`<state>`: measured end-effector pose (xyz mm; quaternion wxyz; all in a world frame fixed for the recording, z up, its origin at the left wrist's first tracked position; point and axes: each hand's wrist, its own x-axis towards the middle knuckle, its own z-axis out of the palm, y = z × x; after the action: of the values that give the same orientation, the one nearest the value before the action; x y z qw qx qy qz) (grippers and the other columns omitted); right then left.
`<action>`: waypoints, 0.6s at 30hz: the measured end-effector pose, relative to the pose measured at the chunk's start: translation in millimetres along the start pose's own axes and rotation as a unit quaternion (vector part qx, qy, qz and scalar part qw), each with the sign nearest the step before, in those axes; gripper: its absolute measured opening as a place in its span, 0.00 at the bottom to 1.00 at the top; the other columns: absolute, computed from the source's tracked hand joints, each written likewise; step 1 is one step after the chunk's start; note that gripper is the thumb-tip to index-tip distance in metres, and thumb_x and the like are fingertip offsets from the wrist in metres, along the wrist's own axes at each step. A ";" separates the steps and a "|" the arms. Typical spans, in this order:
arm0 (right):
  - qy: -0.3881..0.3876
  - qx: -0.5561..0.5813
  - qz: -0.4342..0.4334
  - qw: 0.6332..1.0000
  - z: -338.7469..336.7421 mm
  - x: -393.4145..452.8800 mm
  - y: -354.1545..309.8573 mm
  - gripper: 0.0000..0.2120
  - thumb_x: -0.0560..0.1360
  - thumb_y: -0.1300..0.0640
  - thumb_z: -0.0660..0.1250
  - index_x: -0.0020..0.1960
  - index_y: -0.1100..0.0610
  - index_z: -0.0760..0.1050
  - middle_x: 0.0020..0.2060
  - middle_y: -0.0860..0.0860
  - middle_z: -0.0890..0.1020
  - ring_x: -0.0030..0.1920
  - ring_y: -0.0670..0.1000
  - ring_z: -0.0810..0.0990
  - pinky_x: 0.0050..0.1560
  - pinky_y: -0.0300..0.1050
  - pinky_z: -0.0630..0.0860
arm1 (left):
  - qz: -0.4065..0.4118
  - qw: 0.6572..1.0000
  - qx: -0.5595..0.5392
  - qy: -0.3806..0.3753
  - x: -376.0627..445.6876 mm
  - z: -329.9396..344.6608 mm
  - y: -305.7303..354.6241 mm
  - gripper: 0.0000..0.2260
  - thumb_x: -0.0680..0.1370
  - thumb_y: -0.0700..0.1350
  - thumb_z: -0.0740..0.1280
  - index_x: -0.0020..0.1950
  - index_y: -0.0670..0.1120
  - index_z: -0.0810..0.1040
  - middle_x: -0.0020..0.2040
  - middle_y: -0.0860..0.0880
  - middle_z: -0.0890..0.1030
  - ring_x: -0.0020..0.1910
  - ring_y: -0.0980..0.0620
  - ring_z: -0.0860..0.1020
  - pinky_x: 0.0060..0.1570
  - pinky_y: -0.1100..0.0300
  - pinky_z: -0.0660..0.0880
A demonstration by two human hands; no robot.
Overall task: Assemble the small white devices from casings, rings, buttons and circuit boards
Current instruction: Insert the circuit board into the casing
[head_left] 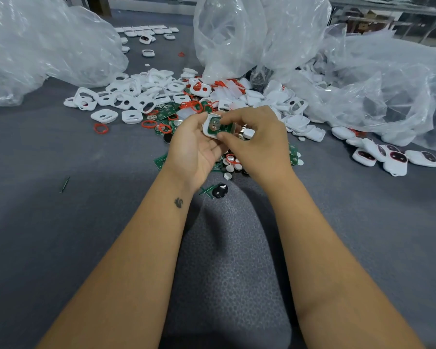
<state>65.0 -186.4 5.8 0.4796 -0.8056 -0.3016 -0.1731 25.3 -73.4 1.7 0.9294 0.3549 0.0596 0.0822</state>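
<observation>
My left hand (194, 144) cradles a small white casing (208, 127) from below, its open side facing me. A green circuit board (218, 125) with a round metal battery clip lies in the casing. My right hand (259, 137) pinches the board's right side between thumb and fingers, touching the casing too. Behind my hands lies a heap of loose white casings (126, 99), red rings (100, 128) and more green boards (165, 113). Small round white buttons (230, 167) sit just under my hands.
Large crumpled clear plastic bags stand at the back left (43, 51), centre (232, 39) and right (378, 86). Several finished white devices with dark faces (395, 159) lie at the right. A grey padded mat (61, 235) covers the table.
</observation>
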 end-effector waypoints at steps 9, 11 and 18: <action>0.025 0.010 -0.016 1.000 4.0 -1.7 -2.8 0.14 0.67 0.60 0.74 0.50 0.46 0.83 0.43 0.34 0.78 0.53 0.41 0.75 0.55 0.26 0.66 | 0.062 0.997 0.048 0.022 5.2 -2.4 -4.1 0.09 0.81 0.31 0.58 0.52 0.39 0.77 0.43 0.44 0.82 0.42 0.51 0.79 0.38 0.63 0.79; 0.037 0.036 -0.014 0.999 5.6 -3.1 -4.8 0.13 0.70 0.61 0.72 0.49 0.46 0.81 0.45 0.33 0.78 0.55 0.41 0.76 0.58 0.30 0.68 | 0.068 0.997 0.031 0.018 6.1 -3.7 -1.8 0.10 0.81 0.31 0.57 0.53 0.38 0.77 0.44 0.43 0.84 0.44 0.49 0.82 0.44 0.60 0.81; 0.054 0.107 0.126 0.985 0.3 3.2 -2.4 0.04 0.74 0.57 0.71 0.47 0.50 0.81 0.46 0.46 0.79 0.45 0.40 0.76 0.50 0.35 0.73 | 0.068 0.997 0.034 -0.019 4.3 -2.6 -2.0 0.10 0.81 0.31 0.58 0.54 0.40 0.78 0.49 0.42 0.84 0.50 0.48 0.83 0.51 0.56 0.80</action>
<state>65.9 -184.3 9.0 0.5963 -0.7711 -0.1879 -0.1208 29.2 -72.3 -1.8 0.9100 0.3909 0.0203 0.1367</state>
